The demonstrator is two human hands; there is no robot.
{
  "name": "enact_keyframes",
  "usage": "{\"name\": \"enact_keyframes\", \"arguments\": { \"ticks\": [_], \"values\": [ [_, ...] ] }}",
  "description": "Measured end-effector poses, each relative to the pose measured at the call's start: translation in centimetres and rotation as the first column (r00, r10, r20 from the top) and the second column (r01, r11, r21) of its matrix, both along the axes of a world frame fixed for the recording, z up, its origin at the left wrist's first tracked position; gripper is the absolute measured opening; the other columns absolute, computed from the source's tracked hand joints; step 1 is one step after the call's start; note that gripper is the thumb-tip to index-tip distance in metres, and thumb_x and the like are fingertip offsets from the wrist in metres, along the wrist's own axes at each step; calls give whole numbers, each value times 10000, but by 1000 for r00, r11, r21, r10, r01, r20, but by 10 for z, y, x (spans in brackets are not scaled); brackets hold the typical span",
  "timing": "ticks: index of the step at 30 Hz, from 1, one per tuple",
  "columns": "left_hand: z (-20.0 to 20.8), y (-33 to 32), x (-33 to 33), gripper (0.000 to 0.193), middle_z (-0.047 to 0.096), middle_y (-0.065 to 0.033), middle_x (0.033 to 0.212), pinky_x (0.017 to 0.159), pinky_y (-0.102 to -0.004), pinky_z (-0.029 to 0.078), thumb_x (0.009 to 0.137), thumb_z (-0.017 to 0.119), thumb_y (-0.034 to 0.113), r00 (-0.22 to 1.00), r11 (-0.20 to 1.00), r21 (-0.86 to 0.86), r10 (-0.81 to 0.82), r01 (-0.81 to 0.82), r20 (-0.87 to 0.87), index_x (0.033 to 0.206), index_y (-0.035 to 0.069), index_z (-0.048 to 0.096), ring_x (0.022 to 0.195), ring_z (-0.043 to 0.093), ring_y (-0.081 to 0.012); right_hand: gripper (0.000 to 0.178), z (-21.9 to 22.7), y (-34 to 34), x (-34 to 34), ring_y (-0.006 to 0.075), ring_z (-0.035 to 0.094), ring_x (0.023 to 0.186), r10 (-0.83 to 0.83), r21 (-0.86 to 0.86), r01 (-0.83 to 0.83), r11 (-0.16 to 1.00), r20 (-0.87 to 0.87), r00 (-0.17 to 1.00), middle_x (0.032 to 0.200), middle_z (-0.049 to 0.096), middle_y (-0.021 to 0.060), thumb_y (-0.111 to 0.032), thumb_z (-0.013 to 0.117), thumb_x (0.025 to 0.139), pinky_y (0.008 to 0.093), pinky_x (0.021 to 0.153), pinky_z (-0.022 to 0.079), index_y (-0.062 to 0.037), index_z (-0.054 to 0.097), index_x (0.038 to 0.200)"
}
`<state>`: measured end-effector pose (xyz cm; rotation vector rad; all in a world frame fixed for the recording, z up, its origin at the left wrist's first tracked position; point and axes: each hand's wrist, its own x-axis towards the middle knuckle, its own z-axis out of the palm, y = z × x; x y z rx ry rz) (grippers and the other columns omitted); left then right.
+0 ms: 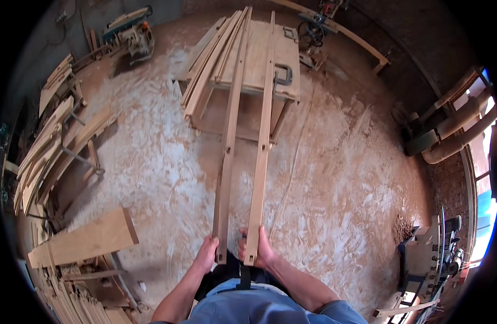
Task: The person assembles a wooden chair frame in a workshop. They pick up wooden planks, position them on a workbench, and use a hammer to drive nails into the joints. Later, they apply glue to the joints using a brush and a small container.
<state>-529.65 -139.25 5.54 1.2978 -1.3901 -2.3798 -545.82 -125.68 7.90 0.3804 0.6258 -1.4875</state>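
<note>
Two long wooden rails run side by side from my body out to a workbench (248,121). My left hand (207,255) is closed around the near end of the left wooden rail (229,140). Around the near end of the right wooden rail (262,146), my right hand (266,249) is wrapped. Small rectangular mortises show near the held ends and partway along both rails. Their far ends reach over the bench top, and a gap separates them. Beside the left rail, several loose wooden strips (208,75) lie on the bench.
Two C-clamps, one a dark clamp (283,75), sit at the bench's right side. Stacked timber (43,146) and a wide plank (89,237) stand to the left. A machine (136,40) is at the far left; another machine (429,254) is at the near right. Ducts (459,124) line the right wall.
</note>
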Motion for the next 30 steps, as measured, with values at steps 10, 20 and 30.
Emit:
{"name": "enact_keyframes", "arguments": {
  "ticks": [10,20,30],
  "values": [
    [7,9,33,265,609,-110,1019,781,-392,542,1033,377,242,996,974,211,-82,85,-23,1209,61,458,890,634,-223,725,23,29,23,268,496,519,86,135,-66,989,-143,986,634,439,98,-673,90,990,422,506,454,-92,443,1244],
    [19,28,23,393,629,-125,1111,943,-340,465,979,525,189,874,828,-283,-467,485,132,1279,-57,463,1020,595,-188,533,11,28,59,262,656,661,199,370,-46,928,-385,901,782,620,135,-452,388,1039,416,603,561,40,547,1165],
    [-2,27,44,406,606,-138,1162,955,-326,462,937,562,173,988,991,-24,-128,130,86,1250,-74,484,1057,579,-179,495,-47,11,84,250,652,893,480,438,-198,877,-822,307,993,680,143,-369,417,1048,383,829,514,83,552,1200]
  ]
}}
